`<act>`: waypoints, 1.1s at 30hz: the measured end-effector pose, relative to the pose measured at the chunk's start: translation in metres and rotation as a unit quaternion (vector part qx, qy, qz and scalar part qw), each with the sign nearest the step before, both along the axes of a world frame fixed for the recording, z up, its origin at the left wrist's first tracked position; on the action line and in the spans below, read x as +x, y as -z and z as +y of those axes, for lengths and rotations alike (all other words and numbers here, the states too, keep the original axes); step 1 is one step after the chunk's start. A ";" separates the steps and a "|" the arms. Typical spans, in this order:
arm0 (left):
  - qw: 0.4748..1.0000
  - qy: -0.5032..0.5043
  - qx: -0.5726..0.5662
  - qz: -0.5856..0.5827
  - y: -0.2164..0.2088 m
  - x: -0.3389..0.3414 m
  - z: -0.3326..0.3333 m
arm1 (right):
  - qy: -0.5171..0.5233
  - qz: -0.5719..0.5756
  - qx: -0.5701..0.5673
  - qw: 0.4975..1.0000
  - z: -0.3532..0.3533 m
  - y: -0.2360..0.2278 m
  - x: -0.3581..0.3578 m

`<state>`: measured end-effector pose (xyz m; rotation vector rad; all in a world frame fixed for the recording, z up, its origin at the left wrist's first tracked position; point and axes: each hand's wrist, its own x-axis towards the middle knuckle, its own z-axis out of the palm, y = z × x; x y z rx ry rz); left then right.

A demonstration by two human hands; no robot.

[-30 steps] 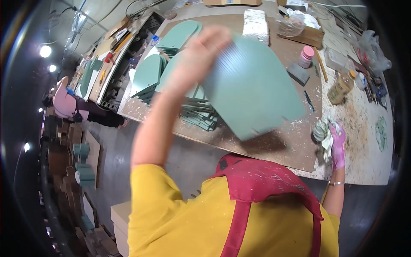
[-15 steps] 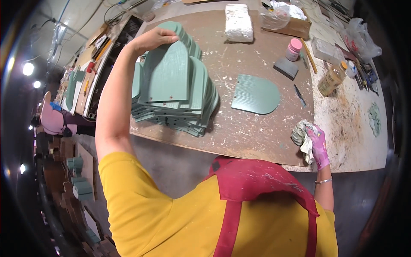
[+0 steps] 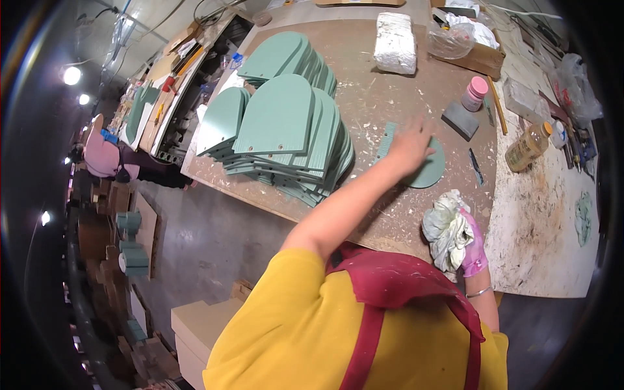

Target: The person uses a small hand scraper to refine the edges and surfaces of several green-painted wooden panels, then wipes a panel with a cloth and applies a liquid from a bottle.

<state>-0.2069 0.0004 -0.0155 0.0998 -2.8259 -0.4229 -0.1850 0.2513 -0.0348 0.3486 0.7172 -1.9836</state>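
A single green round-topped panel lies flat on the brown worktop, partly hidden by my bare left hand. That hand is a little blurred, its fingers stretched out over the panel's middle. Near the table's front edge my right hand, in a pink glove, grips a crumpled, pale stained rag. To the left rises a fanned pile of matching green panels, with small holes along their straight edges.
A grey sanding block, a pink-capped bottle and a dark slim tool lie right of the panel. Beyond them stands a bottle of amber liquid. A white wrapped block sits at the back. Another person is at far left.
My left hand has left the top of the pile and come right, over the single panel. The rag in my right hand has shifted slightly left and nearer. The view has also shifted.
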 end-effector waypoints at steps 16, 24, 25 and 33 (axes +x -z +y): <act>0.952 -0.045 0.256 -0.160 0.005 0.068 -0.018 | -0.088 0.016 -0.128 0.988 0.009 0.052 0.000; 0.702 0.021 0.701 -0.124 -0.036 0.106 0.023 | 0.047 0.069 -0.035 0.996 0.027 -0.006 -0.005; 0.781 0.023 0.612 -0.121 -0.047 0.107 0.027 | 0.068 0.052 -0.059 0.995 0.038 -0.011 -0.010; 0.908 0.012 0.417 -0.039 -0.063 0.104 0.038 | 0.104 0.558 0.272 0.777 0.007 -0.105 -0.012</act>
